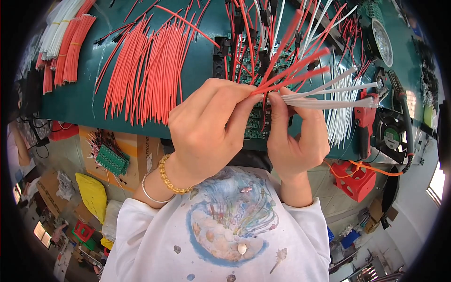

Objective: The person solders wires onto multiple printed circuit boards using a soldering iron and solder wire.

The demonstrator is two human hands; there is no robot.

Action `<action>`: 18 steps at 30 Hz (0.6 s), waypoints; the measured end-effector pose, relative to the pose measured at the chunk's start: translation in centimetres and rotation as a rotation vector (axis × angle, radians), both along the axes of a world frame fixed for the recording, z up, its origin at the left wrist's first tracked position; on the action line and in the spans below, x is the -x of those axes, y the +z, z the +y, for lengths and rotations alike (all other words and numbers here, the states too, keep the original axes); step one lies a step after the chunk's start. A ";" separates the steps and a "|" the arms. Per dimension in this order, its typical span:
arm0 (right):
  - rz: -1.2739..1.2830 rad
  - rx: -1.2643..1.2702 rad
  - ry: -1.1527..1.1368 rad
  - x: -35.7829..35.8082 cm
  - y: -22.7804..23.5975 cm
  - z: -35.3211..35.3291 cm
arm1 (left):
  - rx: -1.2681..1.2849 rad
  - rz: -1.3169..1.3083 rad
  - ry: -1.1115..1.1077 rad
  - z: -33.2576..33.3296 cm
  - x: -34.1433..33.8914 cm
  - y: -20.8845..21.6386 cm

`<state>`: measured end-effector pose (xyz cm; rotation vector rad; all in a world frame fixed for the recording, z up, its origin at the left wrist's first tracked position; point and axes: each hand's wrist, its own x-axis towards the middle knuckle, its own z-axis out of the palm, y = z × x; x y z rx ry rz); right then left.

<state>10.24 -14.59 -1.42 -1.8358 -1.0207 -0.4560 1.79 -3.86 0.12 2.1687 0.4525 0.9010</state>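
Close together over a block of green circuit boards, my two hands meet at the middle of the bench. My left hand is closed, with thumb and fingertips pinching several red wires that fan out to the upper right. White wires are pinched in my right hand, their free ends pointing right. My fingers cover the near ends of both groups. More red and white wires with black connectors rise from the boards behind my hands.
Loose red wires lie left of the boards, loose white wires to the right. Banded wire bundles sit far left. A red-and-black tool and a black fan are at right. A red stool stands below.
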 end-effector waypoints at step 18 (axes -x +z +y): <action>0.099 0.151 0.000 0.1 1.4 -0.4 | 0.108 0.051 -0.009 0.0 1.8 1.0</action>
